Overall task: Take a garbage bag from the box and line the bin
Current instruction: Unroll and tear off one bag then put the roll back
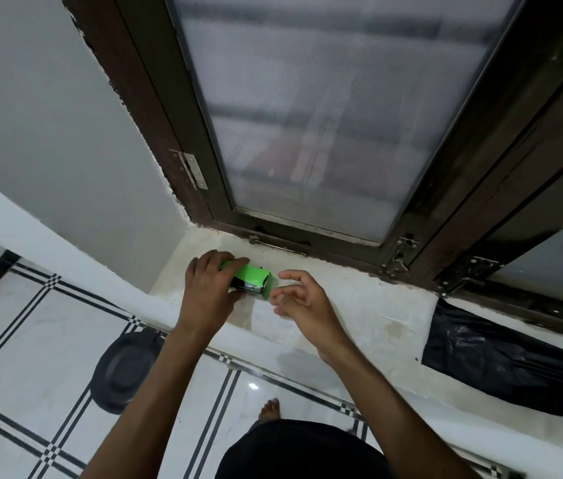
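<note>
A small green and black garbage-bag box point(251, 282) lies on the white window ledge point(359, 302), its open end facing right. My left hand point(209, 288) grips the box from its left side. Just to the right of the open end hovers my right hand point(302, 299), fingers apart and holding nothing. A black garbage bag point(508, 357) lies spread flat on the ledge at the far right. On the tiled floor below the ledge, at the left, sits a dark round bin point(124, 369), partly hidden by my left forearm.
A brown-framed window with frosted glass point(325, 108) rises right behind the ledge, with latches along its bottom rail. A white wall point(48, 133) closes the ledge's left end. My bare foot point(269, 408) stands on the floor near the ledge.
</note>
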A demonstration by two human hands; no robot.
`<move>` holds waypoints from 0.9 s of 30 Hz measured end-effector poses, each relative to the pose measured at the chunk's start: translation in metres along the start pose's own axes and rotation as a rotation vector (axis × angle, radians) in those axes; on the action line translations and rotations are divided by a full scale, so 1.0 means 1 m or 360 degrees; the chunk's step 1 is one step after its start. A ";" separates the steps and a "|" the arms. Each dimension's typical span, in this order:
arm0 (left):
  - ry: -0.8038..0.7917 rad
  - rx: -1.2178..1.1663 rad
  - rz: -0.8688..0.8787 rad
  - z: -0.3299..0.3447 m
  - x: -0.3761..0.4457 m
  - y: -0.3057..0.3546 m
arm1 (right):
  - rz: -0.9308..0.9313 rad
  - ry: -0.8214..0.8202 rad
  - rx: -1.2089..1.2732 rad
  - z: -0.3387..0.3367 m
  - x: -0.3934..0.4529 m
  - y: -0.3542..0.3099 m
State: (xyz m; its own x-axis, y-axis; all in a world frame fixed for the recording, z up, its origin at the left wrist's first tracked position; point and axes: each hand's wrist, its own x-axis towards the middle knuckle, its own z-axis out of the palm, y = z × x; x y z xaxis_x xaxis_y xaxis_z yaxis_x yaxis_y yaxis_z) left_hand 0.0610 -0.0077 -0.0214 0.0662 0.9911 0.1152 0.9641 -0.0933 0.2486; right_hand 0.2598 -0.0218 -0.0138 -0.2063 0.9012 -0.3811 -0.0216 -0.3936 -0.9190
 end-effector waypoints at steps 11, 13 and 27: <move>0.0214 -0.0574 0.0531 -0.007 -0.021 0.099 | -0.0313 0.0805 0.0054 -0.128 -0.080 -0.009; 0.0127 -0.0667 0.0693 0.002 -0.017 0.147 | -0.0396 0.1093 0.0008 -0.172 -0.107 -0.008; -0.0526 -0.0872 0.1130 0.055 -0.045 0.349 | 0.0272 0.1731 -0.1540 -0.414 -0.185 0.059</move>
State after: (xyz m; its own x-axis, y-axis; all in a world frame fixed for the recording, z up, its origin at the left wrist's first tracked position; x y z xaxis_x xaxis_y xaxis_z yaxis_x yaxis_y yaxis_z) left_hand 0.4084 -0.0794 0.0070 0.7394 0.6550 0.1558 0.4222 -0.6313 0.6506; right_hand 0.7019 -0.1366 -0.0396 0.6940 0.7195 0.0264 0.6680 -0.6299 -0.3962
